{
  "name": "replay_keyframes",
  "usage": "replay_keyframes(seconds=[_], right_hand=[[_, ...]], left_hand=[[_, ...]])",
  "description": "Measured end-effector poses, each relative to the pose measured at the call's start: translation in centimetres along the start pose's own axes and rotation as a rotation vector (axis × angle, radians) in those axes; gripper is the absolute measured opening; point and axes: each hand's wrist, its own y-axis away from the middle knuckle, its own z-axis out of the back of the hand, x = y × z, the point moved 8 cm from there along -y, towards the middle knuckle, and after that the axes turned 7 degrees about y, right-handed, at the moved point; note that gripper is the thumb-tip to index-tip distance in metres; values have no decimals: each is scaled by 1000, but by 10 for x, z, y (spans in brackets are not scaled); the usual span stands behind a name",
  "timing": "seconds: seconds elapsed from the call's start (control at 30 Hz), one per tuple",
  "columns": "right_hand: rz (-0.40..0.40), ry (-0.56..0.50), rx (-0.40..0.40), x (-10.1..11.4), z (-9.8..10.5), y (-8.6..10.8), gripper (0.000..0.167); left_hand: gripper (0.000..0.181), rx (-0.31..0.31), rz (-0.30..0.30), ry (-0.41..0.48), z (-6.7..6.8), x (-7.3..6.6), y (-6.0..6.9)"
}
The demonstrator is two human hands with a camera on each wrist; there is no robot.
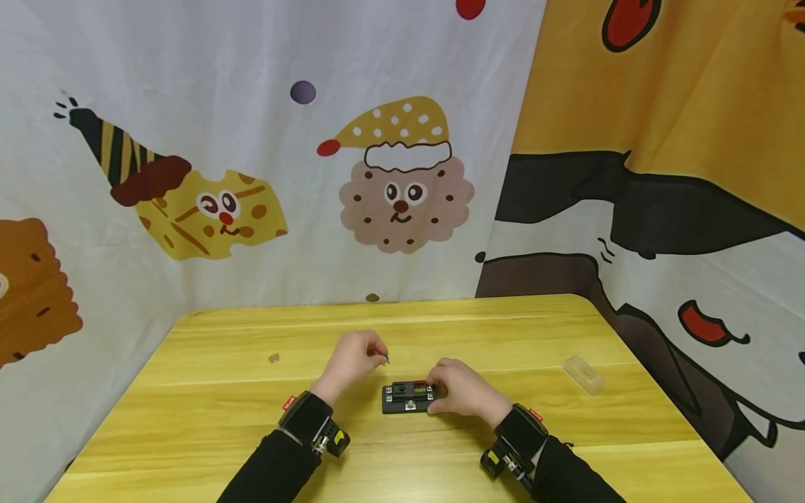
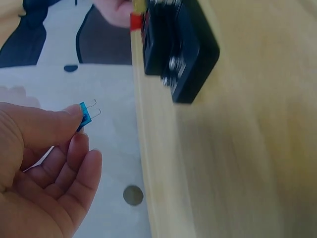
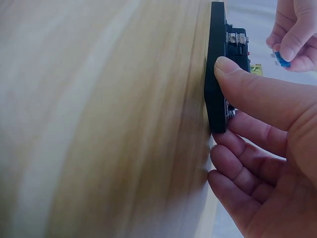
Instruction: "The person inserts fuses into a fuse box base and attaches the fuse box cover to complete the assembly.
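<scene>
Toward the middle of the table lies a black fuse block (image 1: pixel 410 409) with metal terminal screws. A yellow blade fuse (image 3: pixel 256 69) and a red piece (image 2: pixel 136 21) sit on its upper side. My right hand (image 1: pixel 464 390) grips the block's right end, thumb on the near edge and fingers at the far side. Behind and left of the block, my left hand (image 1: pixel 352 358) pinches a small blue blade fuse (image 2: pixel 85 118) between thumb and forefinger. Its two prongs point away from the fingertips, and the fuse is held apart from the block.
A clear plastic box (image 1: pixel 583 375) lies on the table's right side. At the left is a small brownish piece (image 1: pixel 274 358), too small to make out. A printed curtain (image 1: pixel 251 279) hangs behind the wooden table (image 1: pixel 207 433).
</scene>
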Motion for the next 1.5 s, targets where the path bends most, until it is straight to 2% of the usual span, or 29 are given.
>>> replay_keyframes(seconds=[0.17,0.27,0.5,0.7,1.17,1.5], right_hand=[[7,-9,-2,0,0,-1,38],[9,-14,-2,-1,0,-1,39],[4,-19,-3,-1,-1,-1,39],[7,-24,-3,0,-1,0,36],[21,-21,-15,-2,-1,-1,35],[40,-11,-18,0,0,-1,34]], left_hand=[[11,51,-41,-1,-12,-8,3],[13,73,-36,4,-19,-10,4],[17,87,-63,-24,-28,-15,6],[16,112,-53,-53,-36,-15,7],[17,134,-76,-127,-44,-19,6],[16,137,-62,-146,-45,-18,7]])
